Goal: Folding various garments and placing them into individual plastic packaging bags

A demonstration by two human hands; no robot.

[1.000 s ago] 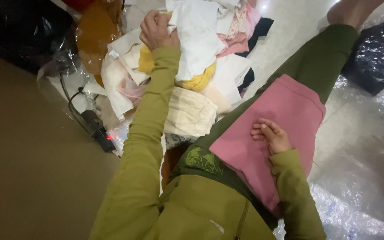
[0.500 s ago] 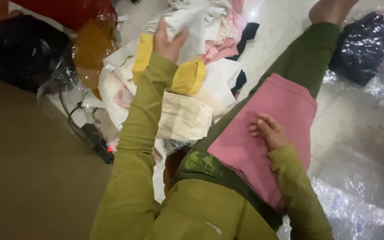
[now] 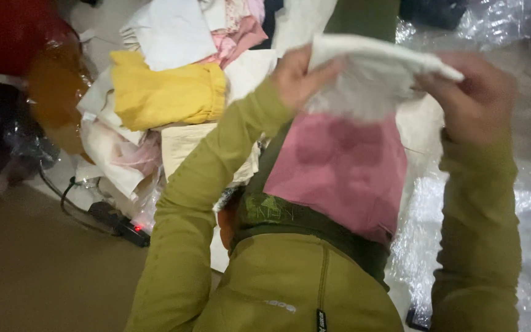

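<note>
A: From the head camera, we see both hands raised in front of us. The left hand (image 3: 296, 77) pinches one end of a white cloth (image 3: 370, 74) and the right hand (image 3: 477, 98) closes its fingers over the other end, so the cloth is stretched between them, above our lap.

B: Why hold it that way, do we think?

A: Gripping both ends keeps it taut and open to view; slack, it would bunch up. It is motion-blurred, so we cannot tell what kind of garment it is.

B: And beneath it?

A: A pink cloth (image 3: 339, 172) lies flat across our thigh, apart from both hands; the leg serves as its resting surface.

B: What is around us?

A: To the left, within reach of the left arm, a loose heap lies on the floor: a yellow garment (image 3: 167, 92) on top, with white and pale pink pieces (image 3: 173, 31) beside and beyond it. A power strip (image 3: 121, 224) with a red light sits near the heap's lower edge. Clear plastic sheeting (image 3: 523, 233) covers the floor on our right.
</note>
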